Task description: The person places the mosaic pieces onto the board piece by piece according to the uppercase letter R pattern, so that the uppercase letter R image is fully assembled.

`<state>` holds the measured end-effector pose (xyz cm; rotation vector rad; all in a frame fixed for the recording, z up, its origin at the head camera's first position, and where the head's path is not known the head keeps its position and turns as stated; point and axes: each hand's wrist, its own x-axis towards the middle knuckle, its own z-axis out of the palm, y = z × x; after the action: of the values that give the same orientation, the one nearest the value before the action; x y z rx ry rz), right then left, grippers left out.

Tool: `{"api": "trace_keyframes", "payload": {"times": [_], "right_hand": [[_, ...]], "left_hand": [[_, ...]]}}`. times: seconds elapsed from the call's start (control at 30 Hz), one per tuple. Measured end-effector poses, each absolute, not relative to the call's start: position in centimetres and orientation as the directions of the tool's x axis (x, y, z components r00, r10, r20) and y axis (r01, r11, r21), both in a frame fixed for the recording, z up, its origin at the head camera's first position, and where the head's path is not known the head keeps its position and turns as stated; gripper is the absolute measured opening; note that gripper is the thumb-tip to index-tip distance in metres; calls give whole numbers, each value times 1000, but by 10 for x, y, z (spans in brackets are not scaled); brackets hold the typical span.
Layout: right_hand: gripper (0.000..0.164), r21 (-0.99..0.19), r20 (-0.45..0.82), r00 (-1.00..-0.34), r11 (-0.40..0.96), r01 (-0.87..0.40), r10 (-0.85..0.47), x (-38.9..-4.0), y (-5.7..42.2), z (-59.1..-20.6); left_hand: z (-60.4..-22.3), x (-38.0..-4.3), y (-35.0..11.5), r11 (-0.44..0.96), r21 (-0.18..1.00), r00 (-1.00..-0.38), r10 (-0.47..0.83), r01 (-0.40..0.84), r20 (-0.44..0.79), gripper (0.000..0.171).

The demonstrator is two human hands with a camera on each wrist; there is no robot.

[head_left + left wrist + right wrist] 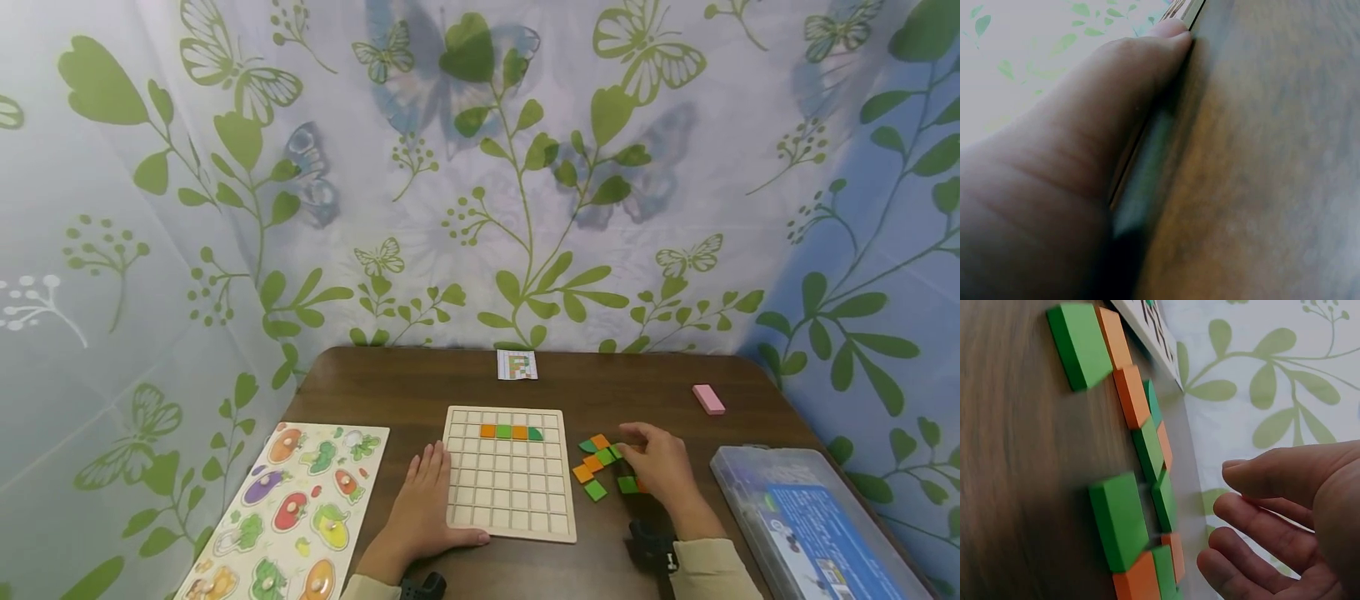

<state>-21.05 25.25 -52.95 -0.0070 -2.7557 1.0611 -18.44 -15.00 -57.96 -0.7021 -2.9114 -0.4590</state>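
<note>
A pale wooden grid board [510, 501] lies on the table. Near its top is a row of orange [487, 431], green, orange and dark green rounded pieces [536, 434]. My left hand [425, 510] rests flat at the board's left side, fingers straight along that edge, thumb by the near edge; in the left wrist view the thumb [1129, 62] lies against the board's side. My right hand [662, 465] hovers over loose tiles right of the board. In the right wrist view its fingertips are apart with nothing between them, close to green [1119, 522] and orange tiles [1132, 397].
A vegetable puzzle board [303, 467] lies at the left. A small card with a coloured pattern [517, 365] is at the far edge. A pink block [708, 399] sits at the back right, and a clear plastic case [795, 492] at the right. Patterned curtains surround the table.
</note>
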Motion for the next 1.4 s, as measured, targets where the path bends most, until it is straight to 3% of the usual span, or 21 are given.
{"api": "trace_keyframes", "payload": {"times": [1.4], "right_hand": [[39,-521,49,-999,853,-19,7,-214,271,-524]], "left_hand": [[-578,-186,-150,853,265,-893,420,450,163,143]]}}
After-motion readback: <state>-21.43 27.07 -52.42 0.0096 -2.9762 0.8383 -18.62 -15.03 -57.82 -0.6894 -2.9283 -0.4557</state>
